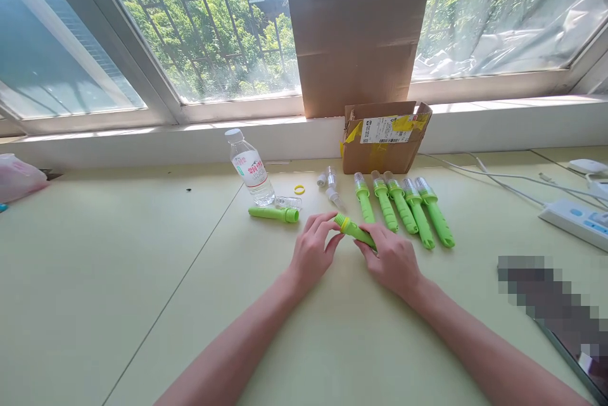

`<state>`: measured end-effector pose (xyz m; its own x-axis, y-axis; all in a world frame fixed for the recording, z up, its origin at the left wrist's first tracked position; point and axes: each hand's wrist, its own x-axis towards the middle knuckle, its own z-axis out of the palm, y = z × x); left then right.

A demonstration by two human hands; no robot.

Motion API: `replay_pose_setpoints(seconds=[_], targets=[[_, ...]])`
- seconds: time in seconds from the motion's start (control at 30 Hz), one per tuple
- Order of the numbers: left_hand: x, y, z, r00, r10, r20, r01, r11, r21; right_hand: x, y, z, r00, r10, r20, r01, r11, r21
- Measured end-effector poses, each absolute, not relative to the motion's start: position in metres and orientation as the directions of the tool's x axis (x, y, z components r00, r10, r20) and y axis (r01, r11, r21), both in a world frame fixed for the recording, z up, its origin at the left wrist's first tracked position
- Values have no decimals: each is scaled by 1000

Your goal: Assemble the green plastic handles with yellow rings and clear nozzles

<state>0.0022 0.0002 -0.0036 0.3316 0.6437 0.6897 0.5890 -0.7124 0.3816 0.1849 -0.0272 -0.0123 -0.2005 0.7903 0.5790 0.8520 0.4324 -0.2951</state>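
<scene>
My right hand (389,257) is closed round a green handle (355,232) with a threaded end and a yellow ring near that end. The threaded end points up and left, and my left hand (314,246) has its fingertips at it, thumb and fingers apart below. Clear plastic parts (332,187) lie just beyond my hands. To the left are another green handle (273,214), a clear cap (288,203) and a loose yellow ring (299,189). Several green handles with clear caps (401,203) lie in a row to the right.
A water bottle (251,168) stands behind the left handle. An open cardboard box (384,140) is by the window sill. At the right are white cables, a power strip (577,222) and a dark, pixelated object (553,317). A pink bag (19,178) sits far left.
</scene>
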Motion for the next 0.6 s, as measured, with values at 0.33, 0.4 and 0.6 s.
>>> replay_pose_setpoints(seconds=[0.33,0.4,0.6], targets=[[2,0,-4,317,641,699,600,-706,375,184,-28,-10,-219,786,578,864,432,-261],[2,0,-3,318,649,691,598,-703,384,184,-28,-10,-225,795,563,863,431,-263],[2,-2,-2,300,670,679,594,-688,416,184,-28,-10,-233,808,542,858,433,-278]])
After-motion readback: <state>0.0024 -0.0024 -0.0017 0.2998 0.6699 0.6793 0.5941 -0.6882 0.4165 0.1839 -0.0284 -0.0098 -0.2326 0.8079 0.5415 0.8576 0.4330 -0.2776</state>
